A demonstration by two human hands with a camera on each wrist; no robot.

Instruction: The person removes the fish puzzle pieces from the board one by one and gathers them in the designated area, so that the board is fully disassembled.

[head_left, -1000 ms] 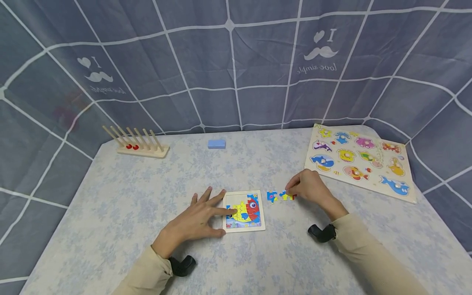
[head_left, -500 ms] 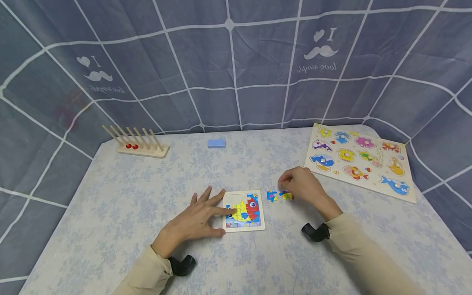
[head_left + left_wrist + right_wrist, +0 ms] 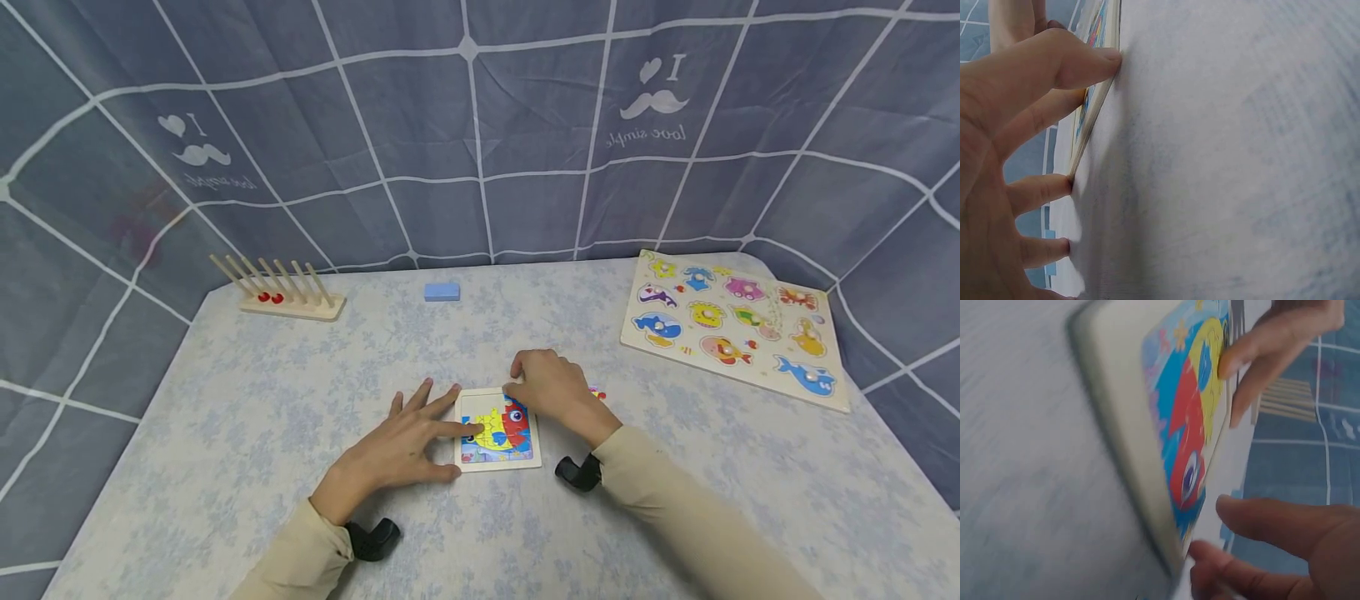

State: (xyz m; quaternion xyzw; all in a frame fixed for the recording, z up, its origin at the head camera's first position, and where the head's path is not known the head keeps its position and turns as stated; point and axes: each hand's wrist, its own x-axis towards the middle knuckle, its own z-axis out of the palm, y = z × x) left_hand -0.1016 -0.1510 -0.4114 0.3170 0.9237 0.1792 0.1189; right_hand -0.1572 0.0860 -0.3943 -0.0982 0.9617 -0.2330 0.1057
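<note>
A small square wooden jigsaw tray point(image 3: 537, 446) lies mid-table, its upper-left part bare. The joined pieces make a fish picture point(image 3: 513, 433) with a red head and yellow body. My left hand point(image 3: 401, 446) is spread at the tray's left side, index finger reaching over the puzzle and thumb at the lower-left corner. Over the tray's upper-right corner hovers my right hand point(image 3: 555, 387), fingers bent. In the right wrist view its thumb point(image 3: 1260, 519) stands apart from the blurred forefinger; I cannot tell whether it holds a piece. Loose puzzle pieces point(image 3: 597, 392) show partly behind this hand.
A wooden board puzzle with knobbed sea animals point(image 3: 735, 329) lies at the back right. A blue block point(image 3: 442, 292) sits near the back edge. At the back left stands a wooden peg rack point(image 3: 300, 308) with red beads. A grey checked curtain point(image 3: 420, 125) surrounds the table.
My right hand has moved left from the loose pieces to the tray's upper-right corner, now covering part of that corner. My left hand stays where it was.
</note>
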